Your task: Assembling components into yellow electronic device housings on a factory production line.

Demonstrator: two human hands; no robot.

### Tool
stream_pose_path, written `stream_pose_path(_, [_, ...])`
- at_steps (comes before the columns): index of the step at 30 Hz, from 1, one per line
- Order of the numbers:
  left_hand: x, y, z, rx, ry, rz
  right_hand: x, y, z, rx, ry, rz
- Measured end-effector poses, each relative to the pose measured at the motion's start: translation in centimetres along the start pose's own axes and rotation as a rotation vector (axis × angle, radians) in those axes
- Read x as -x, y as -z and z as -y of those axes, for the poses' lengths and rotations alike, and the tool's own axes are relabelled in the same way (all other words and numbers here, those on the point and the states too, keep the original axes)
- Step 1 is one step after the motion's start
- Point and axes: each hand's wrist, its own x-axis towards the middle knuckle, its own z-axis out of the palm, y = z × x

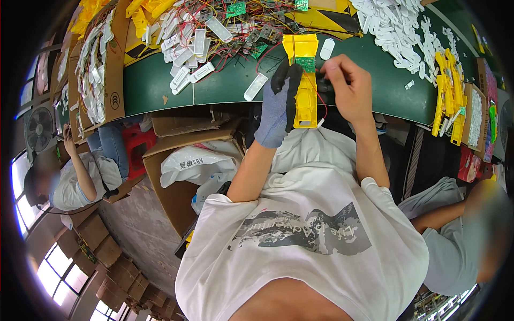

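My left hand (278, 109), in a blue-grey glove with dark fingers, grips a long yellow plastic housing (306, 104) upright at the table's near edge. A small green circuit board (305, 65) sits in the housing's upper part. Thin red wire (324, 101) loops out along its right side. Just right of the board is my bare right hand (350, 88), its fingers curled together; what they hold, if anything, is hidden. A white oval plastic piece (327, 48) lies behind that hand. Left of the glove lies a white plastic cover (256, 87).
Wired boards and white covers (201, 43) are heaped at the back left. White plastic parts (391, 27) pile up at the back right, near stacked yellow housings (450, 91). A cardboard box (155, 160) stands below the green table (155, 91). People sit left and right.
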Motion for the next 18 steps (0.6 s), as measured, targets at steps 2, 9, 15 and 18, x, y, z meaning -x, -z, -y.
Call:
stream_pose_path(2, [0.0, 0.2, 0.2, -0.083, -0.040, -0.013, 0.2, 0.0, 0.1, 0.204, 0.059, 0.080])
stream_pose_path(9, [-0.3, 0.3, 0.4, -0.095, -0.076, -0.022, 0.1, -0.5, 0.2, 0.100, 0.059, 0.178])
stream_pose_path(15, [-0.2, 0.1, 0.6, -0.099, -0.103, -0.007, 0.2, -0.3, 0.0, 0.017, -0.031, 0.186])
stream_pose_path(18, [-0.2, 0.8, 1.3, -0.007, -0.057, 0.034, 0.4, 0.0, 0.0, -0.040, -0.049, 0.211])
